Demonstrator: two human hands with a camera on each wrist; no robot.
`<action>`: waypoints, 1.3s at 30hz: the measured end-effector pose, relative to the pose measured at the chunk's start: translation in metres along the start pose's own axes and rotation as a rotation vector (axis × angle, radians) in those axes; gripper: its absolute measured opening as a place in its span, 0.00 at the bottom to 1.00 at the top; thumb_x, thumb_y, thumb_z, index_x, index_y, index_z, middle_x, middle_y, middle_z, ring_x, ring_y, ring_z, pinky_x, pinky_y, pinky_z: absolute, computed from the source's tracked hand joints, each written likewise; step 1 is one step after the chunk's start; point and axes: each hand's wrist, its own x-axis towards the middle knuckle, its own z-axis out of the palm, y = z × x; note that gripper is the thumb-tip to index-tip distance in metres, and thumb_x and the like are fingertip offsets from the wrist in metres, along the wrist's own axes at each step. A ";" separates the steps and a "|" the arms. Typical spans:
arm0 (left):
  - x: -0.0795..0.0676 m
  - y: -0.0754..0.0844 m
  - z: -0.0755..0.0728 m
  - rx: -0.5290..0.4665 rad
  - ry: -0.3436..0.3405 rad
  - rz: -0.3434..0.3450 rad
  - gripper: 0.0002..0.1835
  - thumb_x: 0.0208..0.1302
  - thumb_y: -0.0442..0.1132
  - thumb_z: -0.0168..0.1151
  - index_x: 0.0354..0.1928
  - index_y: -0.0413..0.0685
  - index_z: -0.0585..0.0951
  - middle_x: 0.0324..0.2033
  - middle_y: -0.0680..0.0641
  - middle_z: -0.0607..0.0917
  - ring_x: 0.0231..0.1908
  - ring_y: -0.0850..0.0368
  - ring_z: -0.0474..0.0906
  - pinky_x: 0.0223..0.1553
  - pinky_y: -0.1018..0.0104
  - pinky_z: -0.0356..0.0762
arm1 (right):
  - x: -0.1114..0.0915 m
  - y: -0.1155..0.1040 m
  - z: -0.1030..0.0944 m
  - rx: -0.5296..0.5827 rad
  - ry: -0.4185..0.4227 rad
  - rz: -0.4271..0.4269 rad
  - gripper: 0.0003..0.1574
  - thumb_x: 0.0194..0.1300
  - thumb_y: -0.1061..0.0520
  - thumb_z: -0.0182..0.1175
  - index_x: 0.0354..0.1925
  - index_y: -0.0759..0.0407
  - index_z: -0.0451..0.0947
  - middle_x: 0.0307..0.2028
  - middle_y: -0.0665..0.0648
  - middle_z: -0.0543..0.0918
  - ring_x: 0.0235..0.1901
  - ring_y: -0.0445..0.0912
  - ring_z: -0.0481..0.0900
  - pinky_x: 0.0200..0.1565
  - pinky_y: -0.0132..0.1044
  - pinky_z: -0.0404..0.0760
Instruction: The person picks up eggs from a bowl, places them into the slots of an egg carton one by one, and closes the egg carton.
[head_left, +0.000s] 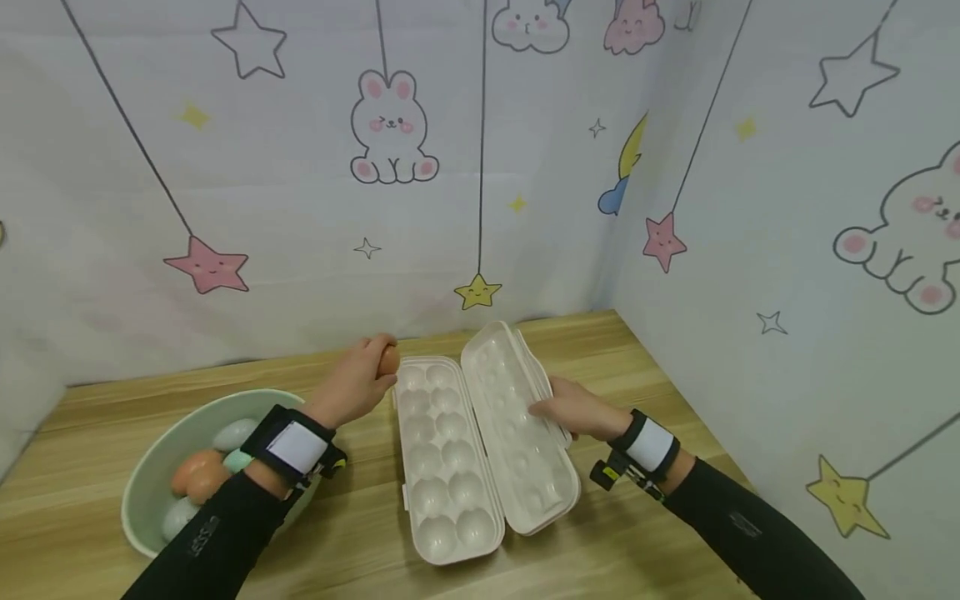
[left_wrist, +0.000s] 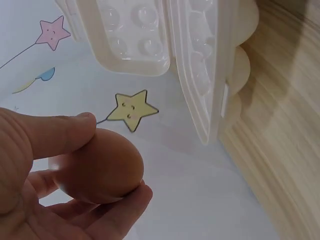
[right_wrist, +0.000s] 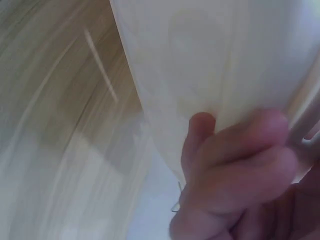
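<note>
On the wood-grain surface (head_left: 637, 542), in the head view: pale green bowl (head_left: 168, 446) at eight o'clock, with orange-brown eggs (head_left: 207, 482), whitish eggs (head_left: 234, 435) and a mint-green egg (head_left: 238, 461) inside. Across its four o'clock side, partly blocking it, black left sleeve (head_left: 217, 542). At six o'clock, white egg-carton base (head_left: 427, 458) with two columns of six round cups; lid (head_left: 517, 442) raised at a slant along its three o'clock side. At twelve, white backdrop (head_left: 300, 208) printed with stars and rabbits.

Grasped by the left hand (head_left: 348, 392): brown egg (head_left: 389, 360), just beside the base's eleven o'clock corner. In the left wrist view, thumb at the egg's eleven o'clock, a fingertip at four, carton apart from it toward one. Right hand (head_left: 585, 410) at the lid's three o'clock edge, fingers gripping it, thumb on the inner face.

Behind the lid, in the head view, right fingers largely hidden. Right wrist view blurred, lid cut off at twelve; carton likewise cut off there in the left wrist view.
</note>
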 end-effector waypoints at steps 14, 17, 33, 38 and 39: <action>0.024 0.002 0.052 0.003 -0.067 -0.003 0.21 0.57 0.31 0.65 0.52 0.35 0.70 0.36 0.40 0.76 0.32 0.48 0.74 0.33 0.57 0.73 | -0.023 -0.012 -0.008 -0.094 -0.011 0.046 0.30 0.70 0.54 0.47 0.62 0.72 0.60 0.30 0.61 0.79 0.16 0.45 0.76 0.13 0.33 0.65; 0.025 0.001 0.060 0.002 -0.087 -0.011 0.21 0.57 0.31 0.65 0.51 0.36 0.71 0.37 0.40 0.75 0.33 0.49 0.74 0.33 0.57 0.73 | -0.026 -0.012 -0.010 -0.084 -0.042 0.040 0.27 0.71 0.53 0.47 0.59 0.71 0.62 0.27 0.60 0.78 0.14 0.44 0.73 0.12 0.32 0.65; 0.036 -0.009 0.075 0.094 -0.114 0.004 0.20 0.55 0.32 0.66 0.49 0.38 0.73 0.36 0.43 0.77 0.32 0.50 0.75 0.32 0.58 0.73 | -0.038 -0.007 -0.014 0.001 -0.131 -0.023 0.26 0.71 0.53 0.47 0.57 0.72 0.60 0.27 0.59 0.76 0.12 0.41 0.67 0.15 0.32 0.66; 0.033 -0.009 0.079 0.131 -0.106 0.014 0.19 0.53 0.32 0.68 0.47 0.38 0.74 0.40 0.39 0.78 0.37 0.46 0.77 0.34 0.56 0.75 | -0.038 -0.007 -0.014 0.001 -0.154 -0.021 0.32 0.71 0.53 0.47 0.64 0.74 0.55 0.32 0.60 0.77 0.17 0.43 0.73 0.16 0.34 0.69; 0.032 -0.010 0.080 0.138 -0.101 0.018 0.19 0.53 0.32 0.68 0.46 0.38 0.74 0.40 0.39 0.78 0.37 0.46 0.77 0.34 0.56 0.75 | -0.038 -0.007 -0.014 -0.002 -0.157 -0.020 0.34 0.72 0.53 0.47 0.65 0.73 0.54 0.33 0.60 0.78 0.19 0.44 0.75 0.16 0.34 0.70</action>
